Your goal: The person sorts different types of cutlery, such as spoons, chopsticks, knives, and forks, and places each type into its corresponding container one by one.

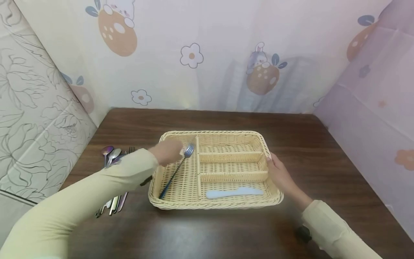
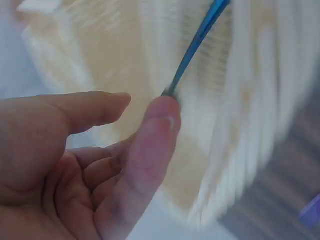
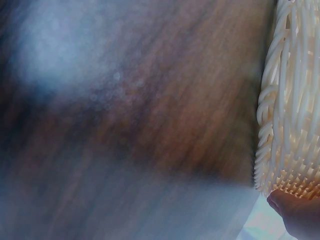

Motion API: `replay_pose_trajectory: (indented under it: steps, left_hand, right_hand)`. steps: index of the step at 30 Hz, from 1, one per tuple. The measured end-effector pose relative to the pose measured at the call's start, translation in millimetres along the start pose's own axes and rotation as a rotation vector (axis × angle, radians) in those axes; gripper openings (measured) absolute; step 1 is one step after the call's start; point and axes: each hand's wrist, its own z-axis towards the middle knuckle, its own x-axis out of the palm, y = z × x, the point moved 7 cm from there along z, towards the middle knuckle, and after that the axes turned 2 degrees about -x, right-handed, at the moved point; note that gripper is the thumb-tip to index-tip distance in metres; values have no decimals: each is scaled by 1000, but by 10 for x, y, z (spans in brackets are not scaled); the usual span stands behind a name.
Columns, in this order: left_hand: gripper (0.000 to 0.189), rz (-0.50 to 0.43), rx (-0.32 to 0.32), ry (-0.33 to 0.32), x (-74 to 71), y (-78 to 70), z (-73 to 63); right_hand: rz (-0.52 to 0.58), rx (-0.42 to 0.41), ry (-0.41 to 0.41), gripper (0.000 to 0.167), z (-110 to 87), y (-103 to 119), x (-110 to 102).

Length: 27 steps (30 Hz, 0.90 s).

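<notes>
Right hand (image 1: 280, 175) gripped one basket (image 1: 213, 206); one fork (image 1: 175, 175) lay nine o'clock, one knife (image 1: 233, 192) five; left hand (image 1: 169, 151) hung parted, empty.

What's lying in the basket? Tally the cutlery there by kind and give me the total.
Fork, dark: 1
Knife, white: 1
Total: 2 in view
</notes>
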Motion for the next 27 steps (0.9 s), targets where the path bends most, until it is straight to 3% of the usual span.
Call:
replay_pose_trajectory:
  steps: [4, 7, 10, 13, 18, 22, 27]
  left_hand:
    - [25, -29, -43, -107, -283, 284, -173]
    - [33, -12, -74, -166, -333, 556, -293]
    - [29, -16, -107, -159, -184, 808, -379]
    - [21, -12, -119, -120, 45, 968, -430]
    - [15, 19, -106, -103, 312, 1056, -484]
    - [12, 56, -75, -150, 364, 1066, -507]
    - [16, 16, -68, -179, 368, 1086, -513]
  right_hand:
    - [-8, 1, -12, 57, -11, -7, -30]
    - [-27, -13, -19, 57, -21, 5, -53]
    - [-31, -26, -15, 57, -29, 20, -56]
    - [-25, -18, -6, 57, -31, 19, -45]
    - [-13, -15, 5, 58, -18, 5, -16]
    - [-23, -18, 10, 58, -6, -6, -2]
    - [-28, -7, 11, 58, 11, -8, 9]
